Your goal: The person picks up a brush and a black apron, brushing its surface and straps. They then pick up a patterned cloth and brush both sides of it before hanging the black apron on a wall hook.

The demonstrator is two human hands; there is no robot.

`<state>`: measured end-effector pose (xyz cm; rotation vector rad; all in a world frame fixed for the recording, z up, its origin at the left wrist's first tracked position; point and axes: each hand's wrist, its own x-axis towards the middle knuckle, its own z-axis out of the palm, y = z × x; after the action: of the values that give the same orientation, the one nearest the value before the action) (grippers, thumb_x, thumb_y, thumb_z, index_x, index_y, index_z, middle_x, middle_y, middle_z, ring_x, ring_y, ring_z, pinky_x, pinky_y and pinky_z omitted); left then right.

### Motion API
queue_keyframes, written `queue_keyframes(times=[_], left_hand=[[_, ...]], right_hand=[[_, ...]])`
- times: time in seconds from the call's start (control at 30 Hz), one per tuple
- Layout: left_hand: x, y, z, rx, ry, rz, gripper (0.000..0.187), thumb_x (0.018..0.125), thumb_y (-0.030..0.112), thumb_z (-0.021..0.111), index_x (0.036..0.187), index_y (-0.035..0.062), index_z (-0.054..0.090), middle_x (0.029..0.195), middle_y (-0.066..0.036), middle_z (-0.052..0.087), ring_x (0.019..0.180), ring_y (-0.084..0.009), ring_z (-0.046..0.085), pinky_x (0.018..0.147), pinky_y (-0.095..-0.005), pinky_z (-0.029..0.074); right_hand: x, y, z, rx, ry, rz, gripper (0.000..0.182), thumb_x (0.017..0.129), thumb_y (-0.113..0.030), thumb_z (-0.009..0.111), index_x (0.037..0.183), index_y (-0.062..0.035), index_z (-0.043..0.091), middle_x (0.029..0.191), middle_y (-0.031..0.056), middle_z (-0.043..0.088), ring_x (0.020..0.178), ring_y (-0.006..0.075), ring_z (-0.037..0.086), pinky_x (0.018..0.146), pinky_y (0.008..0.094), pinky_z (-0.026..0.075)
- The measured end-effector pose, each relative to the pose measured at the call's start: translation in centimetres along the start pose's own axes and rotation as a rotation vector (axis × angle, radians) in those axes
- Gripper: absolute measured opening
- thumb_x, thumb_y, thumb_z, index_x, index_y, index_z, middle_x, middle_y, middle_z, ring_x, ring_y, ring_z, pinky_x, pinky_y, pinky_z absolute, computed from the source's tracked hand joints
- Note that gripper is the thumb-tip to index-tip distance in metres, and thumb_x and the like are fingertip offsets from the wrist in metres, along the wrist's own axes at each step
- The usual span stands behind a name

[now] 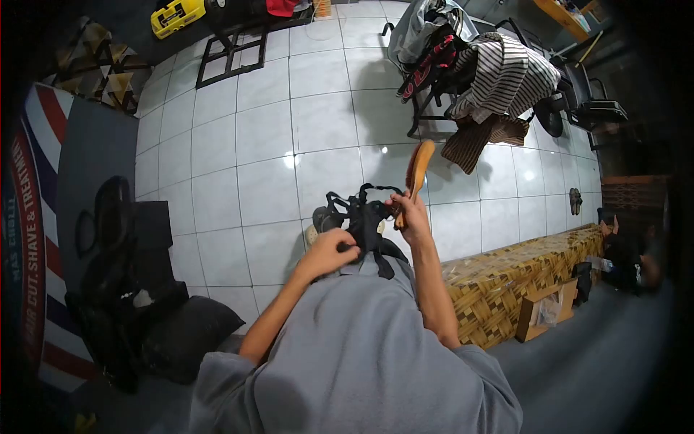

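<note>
My right hand (413, 219) is closed round the handle of a wooden brush (421, 170), its dark bristles facing left. Black fabric with straps (367, 224) hangs in front of my waist, between my hands and touching the right one. At its left side is my left hand (334, 252), fingers curled against something dark; what they grip is too small to make out. My shoes show partly beneath the black fabric.
Striped cloths (499, 76) cover a chair at the upper right. A patterned bench (499, 289) stands on the right, with an open cardboard box (546, 311) beside it. Another person (627, 249) is at the far right. A black chair (108, 267) stands left.
</note>
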<state>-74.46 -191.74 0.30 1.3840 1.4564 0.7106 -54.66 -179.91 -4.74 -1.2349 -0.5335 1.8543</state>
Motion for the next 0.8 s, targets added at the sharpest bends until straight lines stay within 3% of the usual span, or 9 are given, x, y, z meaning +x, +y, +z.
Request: queue_keyframes(times=[0.1, 0.2, 0.3, 0.33, 0.43, 0.57, 0.6, 0.7, 0.8], left_hand=[[-0.3, -6.9, -0.4, -0.139, 0.242, -0.183, 0.021, 0.072, 0.006, 0.070, 0.091, 0.0017, 0.063, 0.092, -0.009, 0.063, 0.084, -0.0176, 0.060, 0.076, -0.0310, 0.048], [-0.2, -7.2, -1.8, -0.720, 0.465, -0.377, 0.029, 0.072, -0.003, 0.068, 0.100, 0.0021, 0.059, 0.102, -0.011, 0.061, 0.086, -0.0191, 0.060, 0.079, -0.0324, 0.048], [0.4, -7.5, -2.0, -0.970, 0.639, -0.496, 0.036, 0.074, -0.007, 0.067, 0.106, 0.0025, 0.054, 0.107, -0.013, 0.058, 0.085, -0.0185, 0.060, 0.079, -0.0316, 0.049], [0.4, -7.4, -2.5, -0.984, 0.626, -0.598, 0.033, 0.080, 0.002, 0.066, 0.109, -0.0010, 0.051, 0.102, -0.014, 0.060, 0.086, -0.0184, 0.060, 0.078, -0.0304, 0.049], [0.6, -9.7, -4.2, -1.498, 0.276, -0.665, 0.037, 0.087, 0.009, 0.059, 0.117, -0.0056, 0.044, 0.096, -0.011, 0.062, 0.084, -0.0178, 0.060, 0.077, -0.0326, 0.049], [0.3, -3.9, -5.0, -1.029, 0.152, -0.416, 0.032, 0.092, 0.014, 0.052, 0.114, -0.0088, 0.052, 0.096, -0.012, 0.064, 0.078, -0.0138, 0.059, 0.074, -0.0282, 0.049], [0.6, -2.8, -4.6, -0.970, 0.216, -0.240, 0.029, 0.092, 0.010, 0.052, 0.113, -0.0088, 0.055, 0.095, -0.013, 0.063, 0.080, -0.0154, 0.059, 0.075, -0.0271, 0.048], [1.3, 1.0, -3.3, -0.814, 0.291, -0.046, 0.030, 0.091, 0.010, 0.053, 0.115, -0.0081, 0.054, 0.095, -0.012, 0.063, 0.079, -0.0150, 0.058, 0.076, -0.0266, 0.048], [1.6, 3.5, -2.8, -1.055, 0.260, -0.036, 0.033, 0.090, 0.009, 0.055, 0.119, -0.0064, 0.050, 0.091, -0.009, 0.064, 0.081, -0.0150, 0.058, 0.079, -0.0270, 0.047]], right_hand=[[-0.2, -1.8, -0.6, -0.060, -0.082, 0.007, 0.017, 0.088, -0.007, 0.056, 0.090, -0.0094, 0.039, 0.075, 0.0082, 0.059, 0.053, 0.0132, 0.055, 0.048, 0.0246, 0.046], [-0.9, -2.8, -0.4, -0.143, -0.202, 0.010, 0.015, 0.089, -0.010, 0.055, 0.090, -0.0105, 0.040, 0.074, 0.0088, 0.060, 0.049, 0.0114, 0.053, 0.046, 0.0230, 0.045], [-2.4, -3.9, 1.6, -0.327, -0.252, 0.015, 0.016, 0.089, -0.011, 0.056, 0.093, -0.0076, 0.041, 0.071, 0.0084, 0.060, 0.048, 0.0102, 0.052, 0.042, 0.0228, 0.042], [-2.8, -4.3, 2.2, -0.416, -0.251, 0.005, 0.016, 0.089, -0.012, 0.056, 0.094, -0.0069, 0.042, 0.071, 0.0077, 0.060, 0.048, 0.0098, 0.051, 0.041, 0.0228, 0.041], [-3.6, -4.1, 2.4, -0.574, -0.279, -0.111, 0.019, 0.088, -0.015, 0.060, 0.095, -0.0039, 0.047, 0.066, 0.0041, 0.058, 0.049, 0.0086, 0.052, 0.040, 0.0221, 0.039], [-5.4, -6.5, 3.3, -0.682, -0.290, -0.186, 0.022, 0.088, -0.013, 0.059, 0.102, 0.0017, 0.051, 0.068, 0.0069, 0.061, 0.058, 0.0111, 0.061, 0.046, 0.0221, 0.044], [-4.7, -6.0, 2.9, -0.669, -0.250, -0.215, 0.023, 0.088, -0.011, 0.058, 0.104, 0.0030, 0.051, 0.070, 0.0082, 0.062, 0.061, 0.0120, 0.062, 0.048, 0.0226, 0.046], [-4.7, -7.1, 3.1, -0.644, -0.243, -0.267, 0.024, 0.089, -0.008, 0.053, 0.108, 0.0073, 0.053, 0.082, 0.0129, 0.066, 0.069, 0.0146, 0.065, 0.056, 0.0247, 0.050], [-6.4, -9.2, 4.3, -0.720, -0.241, -0.287, 0.020, 0.089, -0.007, 0.051, 0.104, 0.0060, 0.056, 0.085, 0.0111, 0.064, 0.065, 0.0134, 0.063, 0.052, 0.0253, 0.048]])
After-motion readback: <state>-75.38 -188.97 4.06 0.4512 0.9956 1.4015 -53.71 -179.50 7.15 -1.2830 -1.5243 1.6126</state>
